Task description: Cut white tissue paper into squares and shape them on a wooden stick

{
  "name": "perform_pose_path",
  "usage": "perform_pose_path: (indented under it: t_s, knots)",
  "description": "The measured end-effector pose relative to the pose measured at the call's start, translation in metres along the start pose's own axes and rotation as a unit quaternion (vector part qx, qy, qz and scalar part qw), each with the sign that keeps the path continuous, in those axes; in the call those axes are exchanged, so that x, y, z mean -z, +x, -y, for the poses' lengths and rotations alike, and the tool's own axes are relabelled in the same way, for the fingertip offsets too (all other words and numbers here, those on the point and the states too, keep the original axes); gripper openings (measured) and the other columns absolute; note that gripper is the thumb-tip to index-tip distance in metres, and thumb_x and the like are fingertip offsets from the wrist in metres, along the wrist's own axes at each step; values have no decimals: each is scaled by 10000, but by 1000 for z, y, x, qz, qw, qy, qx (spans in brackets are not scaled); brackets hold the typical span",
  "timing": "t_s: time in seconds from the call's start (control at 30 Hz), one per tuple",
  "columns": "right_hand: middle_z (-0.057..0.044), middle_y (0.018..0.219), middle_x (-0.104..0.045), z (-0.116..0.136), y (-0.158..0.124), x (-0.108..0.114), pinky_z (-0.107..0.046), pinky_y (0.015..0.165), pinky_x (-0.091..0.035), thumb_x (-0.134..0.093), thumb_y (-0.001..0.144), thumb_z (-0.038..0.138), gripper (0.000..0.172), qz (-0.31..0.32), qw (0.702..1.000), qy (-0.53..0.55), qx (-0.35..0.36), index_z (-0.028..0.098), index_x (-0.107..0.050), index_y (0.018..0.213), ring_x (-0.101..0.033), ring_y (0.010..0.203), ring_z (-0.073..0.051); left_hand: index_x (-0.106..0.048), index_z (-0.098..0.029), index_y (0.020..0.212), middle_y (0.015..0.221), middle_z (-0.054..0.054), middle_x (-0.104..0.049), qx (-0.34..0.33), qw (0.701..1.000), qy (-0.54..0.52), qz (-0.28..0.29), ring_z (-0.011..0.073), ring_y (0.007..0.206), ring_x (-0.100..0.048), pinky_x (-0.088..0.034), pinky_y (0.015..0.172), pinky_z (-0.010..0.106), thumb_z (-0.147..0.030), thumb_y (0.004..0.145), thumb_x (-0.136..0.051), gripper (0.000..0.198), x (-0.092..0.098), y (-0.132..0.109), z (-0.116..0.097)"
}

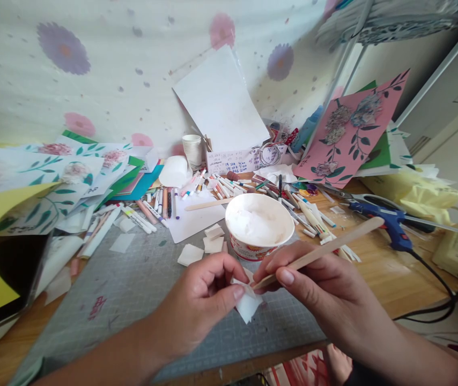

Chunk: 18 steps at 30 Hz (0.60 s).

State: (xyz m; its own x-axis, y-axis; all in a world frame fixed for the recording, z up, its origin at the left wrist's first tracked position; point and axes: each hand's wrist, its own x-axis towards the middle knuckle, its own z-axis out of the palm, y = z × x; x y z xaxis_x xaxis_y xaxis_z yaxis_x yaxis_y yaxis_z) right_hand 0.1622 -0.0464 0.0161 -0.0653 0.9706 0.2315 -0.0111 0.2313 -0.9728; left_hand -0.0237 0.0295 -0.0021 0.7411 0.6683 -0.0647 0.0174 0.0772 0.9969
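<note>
Between thumb and fingers, my left hand (208, 292) pinches a small folded piece of thin white paper (249, 304). My right hand (313, 279) grips a flat wooden craft stick (333, 242); its lower tip touches the paper, and the other end points up to the right. Just beyond both hands stands a round paper tub (258, 249) with white, paste-like stuff (255, 217) inside. Several small stacks of cream paper squares (191, 254) lie to the left of the tub.
A grey cutting mat (132, 300) covers the table. Markers (164, 202) crowd behind the tub, beside paper cups (192, 150). On the right lie a blue glue gun (393, 222) and its cord. A pink card (357, 128) leans there; flower-decorated sheets (52, 166) are at left.
</note>
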Motion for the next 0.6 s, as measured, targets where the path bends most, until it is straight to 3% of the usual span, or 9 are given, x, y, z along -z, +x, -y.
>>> perform_pose_path:
  t_s: [0.23,0.6]
  knots:
    - [0,843,-680,0,0,-1,-281,742,-527,-548,926,266,122,-1,1000,9,-3,262,-668,950,-667,800,-153,-589,-185,796,691,-40,-606,-6,999,-38,16,90,614,-476,-363,559,185,-256,774,-674,113,-1,-1,-2]
    - [-2,844,-656,-1,-1,0,-278,733,-521,-551,923,269,124,-4,1000,2,-9,255,-674,933,-663,801,-156,-594,-183,772,699,-38,-636,1,1000,-25,12,89,632,-538,-380,572,183,-207,823,-626,64,-1,0,-2]
